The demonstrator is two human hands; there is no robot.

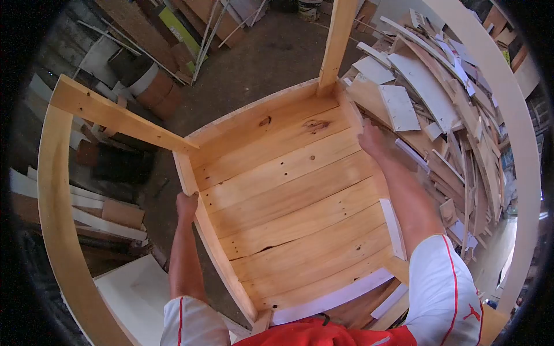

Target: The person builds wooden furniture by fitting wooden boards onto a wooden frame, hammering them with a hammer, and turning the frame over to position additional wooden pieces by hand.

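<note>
The planked wooden frame [294, 187] is found at the centre of view; its left rail [216, 248] is grasped by the left grip [186, 206] at nine o'clock, its right rail [350, 108] by the right grip [372, 138] at two o'clock; the frame is judged stiff, bulky, fairly heavy and not slippery; hold is best taken on opposite rails, since leverage may be exerted by the posts [127, 117] at ten and one o'clock.

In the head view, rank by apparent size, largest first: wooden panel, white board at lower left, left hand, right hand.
1. Wooden panel
2. White board
3. Left hand and right hand: too alike to rank
</note>
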